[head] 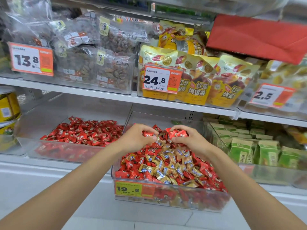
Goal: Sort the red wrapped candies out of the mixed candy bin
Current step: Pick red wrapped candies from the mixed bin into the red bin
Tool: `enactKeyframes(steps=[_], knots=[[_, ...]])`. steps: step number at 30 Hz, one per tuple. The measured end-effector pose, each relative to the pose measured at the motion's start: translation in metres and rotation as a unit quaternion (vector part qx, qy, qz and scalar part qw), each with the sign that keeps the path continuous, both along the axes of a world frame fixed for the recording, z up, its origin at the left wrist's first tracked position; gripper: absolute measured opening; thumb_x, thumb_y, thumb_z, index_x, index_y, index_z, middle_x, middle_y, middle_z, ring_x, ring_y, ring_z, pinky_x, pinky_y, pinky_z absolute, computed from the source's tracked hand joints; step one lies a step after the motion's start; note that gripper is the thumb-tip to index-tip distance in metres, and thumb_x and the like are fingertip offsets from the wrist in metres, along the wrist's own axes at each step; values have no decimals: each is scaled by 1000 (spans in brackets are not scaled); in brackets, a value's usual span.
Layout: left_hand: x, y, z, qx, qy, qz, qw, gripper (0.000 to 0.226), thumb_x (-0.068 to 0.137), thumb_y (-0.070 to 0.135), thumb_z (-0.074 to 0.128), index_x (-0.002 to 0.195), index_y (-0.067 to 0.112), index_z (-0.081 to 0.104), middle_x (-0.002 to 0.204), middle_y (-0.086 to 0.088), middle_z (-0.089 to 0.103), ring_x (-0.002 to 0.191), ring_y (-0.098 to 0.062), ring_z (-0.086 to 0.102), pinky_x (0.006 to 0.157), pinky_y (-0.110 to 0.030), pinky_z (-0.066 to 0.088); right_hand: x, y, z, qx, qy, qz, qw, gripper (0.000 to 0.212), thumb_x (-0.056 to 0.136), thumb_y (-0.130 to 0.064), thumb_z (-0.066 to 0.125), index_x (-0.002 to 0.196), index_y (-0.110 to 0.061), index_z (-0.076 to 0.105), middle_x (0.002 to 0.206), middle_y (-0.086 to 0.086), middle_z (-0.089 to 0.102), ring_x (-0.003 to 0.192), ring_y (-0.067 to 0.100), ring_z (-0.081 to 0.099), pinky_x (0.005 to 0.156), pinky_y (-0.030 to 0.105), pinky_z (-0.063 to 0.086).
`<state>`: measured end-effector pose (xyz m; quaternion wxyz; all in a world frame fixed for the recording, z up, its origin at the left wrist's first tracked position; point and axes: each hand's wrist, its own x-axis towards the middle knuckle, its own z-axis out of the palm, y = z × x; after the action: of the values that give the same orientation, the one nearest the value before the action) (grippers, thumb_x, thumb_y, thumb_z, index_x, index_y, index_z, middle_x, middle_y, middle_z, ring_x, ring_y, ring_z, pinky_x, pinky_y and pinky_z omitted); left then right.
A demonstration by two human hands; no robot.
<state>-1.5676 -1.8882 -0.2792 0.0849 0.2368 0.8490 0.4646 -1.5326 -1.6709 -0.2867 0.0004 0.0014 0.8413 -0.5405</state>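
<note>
Red wrapped candies (131,173) lie mixed with gold wrapped candies (167,165) in the mixed candy bin (207,201), a clear hard-plastic tub on the lower shelf (49,165). It sticks out nearer than its neighbours and has an orange price tag (129,189) on its near wall. Both hands are at the far end of the pile. The left hand (137,136) is curled round at least one red piece; the right hand (192,138) is curled round a small clump of red ones. Step in hand looks like gathering reds by the fistful. Gold runs down the middle and reds sit mostly at the sides and far end, so working the edges first should give cleaner grabs. Wrappers are glossy crinkled film, small pillow shapes with pinched ends. They are likely slippery, so smaller handfuls with fingers closed underneath. One gold piece lies just beside the left fingertips, so each fistful is worth checking before it leaves. The left bin (66,151), also clear plastic, holds only red pieces and is probably the destination. Lift over both walls, don't drag.
</note>
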Motion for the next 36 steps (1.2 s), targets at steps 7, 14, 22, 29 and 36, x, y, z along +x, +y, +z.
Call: enactKeyframes(steps=[7,14,22,29,36], knots=[[-23,30,-56,-239,28,9,971,52,85,32,69,132,13,55,144,-11,42,127,-24,49,107,-32,37,27,23,1,0,-11,-16,1000,24,86,-9,69,100,-29,67,80,-3,63,68,21,47,63,30,45],[-21,27,-55,-111,47,22,992,17,82,28,73,77,17,60,92,-3,66,83,-20,62,79,-38,51,36,30,0,10,-14,-9,1000,23,87,-11,68,104,-25,65,60,-15,60,53,9,43,61,29,42],[4,3,-13,21,84,48,995,13,90,32,61,94,20,63,71,3,64,48,-10,55,49,-19,42,33,-3,6,12,17,-13,1000,22,86,-14,70,102,-29,66,93,-11,61,64,18,48,61,29,47],[-19,-85,4,47,98,147,983,11,86,29,68,84,19,63,67,1,62,52,-11,50,53,-26,40,15,-77,18,22,43,34,998,24,85,-18,71,102,-35,65,94,-20,61,63,23,44,63,37,42],[-100,-193,-13,-23,114,252,961,9,86,20,68,82,15,62,80,-5,62,75,-24,58,64,-28,36,-52,-179,27,102,117,131,979,22,85,-8,68,104,-17,65,89,0,63,66,17,50,64,25,44]])
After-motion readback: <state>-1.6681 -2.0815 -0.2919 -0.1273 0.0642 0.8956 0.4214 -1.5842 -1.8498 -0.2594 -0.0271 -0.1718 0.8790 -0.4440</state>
